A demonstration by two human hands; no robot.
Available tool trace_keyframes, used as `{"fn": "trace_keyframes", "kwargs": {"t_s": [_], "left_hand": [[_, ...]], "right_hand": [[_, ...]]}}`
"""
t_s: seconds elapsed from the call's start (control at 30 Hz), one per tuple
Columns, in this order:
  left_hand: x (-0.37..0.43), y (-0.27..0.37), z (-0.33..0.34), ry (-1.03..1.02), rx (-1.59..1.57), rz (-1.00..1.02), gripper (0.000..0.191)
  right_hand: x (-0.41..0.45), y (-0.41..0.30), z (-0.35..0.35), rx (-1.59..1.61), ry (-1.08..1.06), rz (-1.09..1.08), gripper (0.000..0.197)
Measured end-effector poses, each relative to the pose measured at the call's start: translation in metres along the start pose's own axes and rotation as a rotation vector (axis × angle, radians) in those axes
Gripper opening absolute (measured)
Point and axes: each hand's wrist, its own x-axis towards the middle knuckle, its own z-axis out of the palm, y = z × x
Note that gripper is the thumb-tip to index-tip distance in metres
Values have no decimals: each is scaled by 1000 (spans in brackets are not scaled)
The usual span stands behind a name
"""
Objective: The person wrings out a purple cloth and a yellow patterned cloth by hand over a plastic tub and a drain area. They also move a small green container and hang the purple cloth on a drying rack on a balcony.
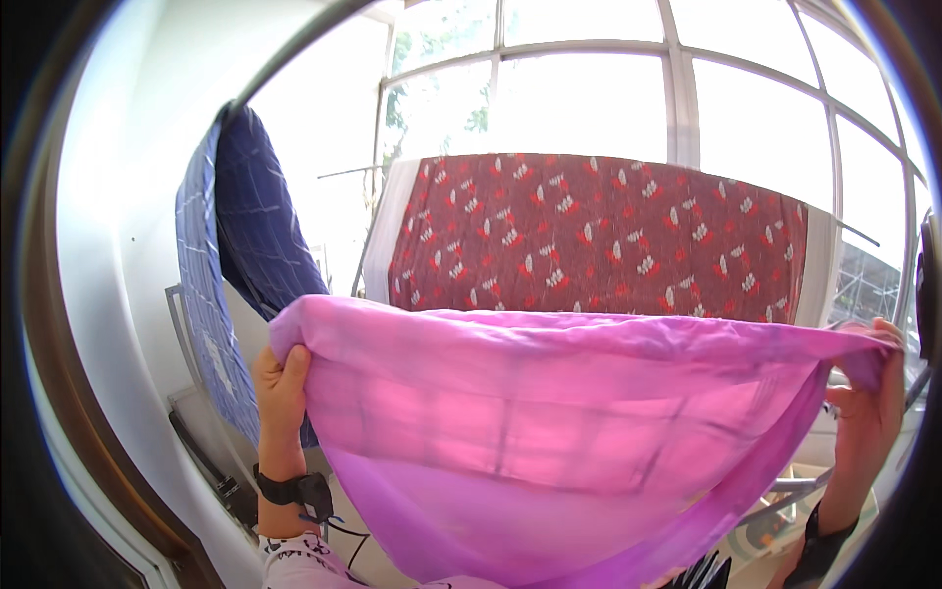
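A thin pink-purple cloth (515, 420) is stretched between my two hands, its upper edge nearly level and its lower part sagging towards me. My left hand (283, 379) grips the cloth's upper left corner, thumb in front. At the far right, my right hand (876, 375) pinches the upper right corner, partly covered by a fold. Light shines through the fabric, and the shadow of a grid shows on it. Behind it, a dark red blanket with a white and red leaf pattern (589, 235) hangs; its lower part is hidden by the cloth.
On the left a blue checked quilt (254, 206) hangs over a metal pole (294, 44). Large framed windows (581, 103) fill the back. A thin rod (857, 232) sticks out beside the red blanket. A brown door frame (73, 412) runs along the left edge.
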Motion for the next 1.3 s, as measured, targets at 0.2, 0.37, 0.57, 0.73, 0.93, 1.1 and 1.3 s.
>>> {"fn": "trace_keyframes", "kwargs": {"t_s": [0.2, 0.37, 0.57, 0.73, 0.93, 1.1, 1.3], "left_hand": [[39, -31, 39, 84, 270, 225, 31], [119, -58, 97, 89, 515, 338, 35], [129, -187, 133, -759, 944, -318, 51], [69, -161, 94, -650, 860, -18, 36], [-105, -126, 31, -188, 470, -306, 19], [-136, -141, 51, -116, 199, -622, 26], [-130, -150, 48, -50, -10, -657, 22]], "right_hand": [[26, 34, 10, -638, 37, -348, 41], [103, 88, 44, -709, -66, -206, 41], [85, 165, 31, -1178, -593, 250, 61], [19, 108, -18, -983, -680, 310, 16], [-120, 58, -31, -1084, -423, 697, 16], [-152, 94, -25, -562, -110, 664, 22], [-157, 115, -15, -364, 115, 745, 22]]}}
